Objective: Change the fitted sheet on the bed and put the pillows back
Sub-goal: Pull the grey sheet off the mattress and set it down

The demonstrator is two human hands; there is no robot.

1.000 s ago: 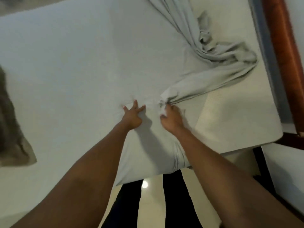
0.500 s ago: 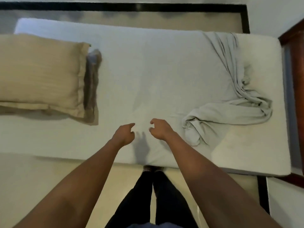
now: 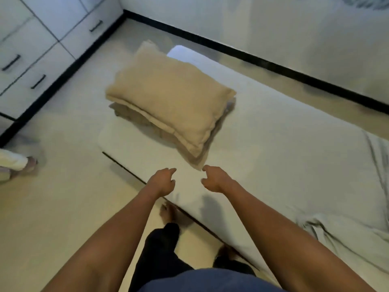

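Your left hand (image 3: pixel 162 182) and right hand (image 3: pixel 214 180), both loosely curled and empty, hover just short of the tan pillow (image 3: pixel 168 102) at centre frame on the bed (image 3: pixel 284 165); it looks soft and light, so take its near edge at both corners.

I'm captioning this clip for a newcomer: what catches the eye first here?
The tan pillow, lying on the far left end of the mattress, stands out most. Just short of it the left hand and right hand reach forward, loosely curled and empty. A bunched grey sheet lies at the mattress's right end.
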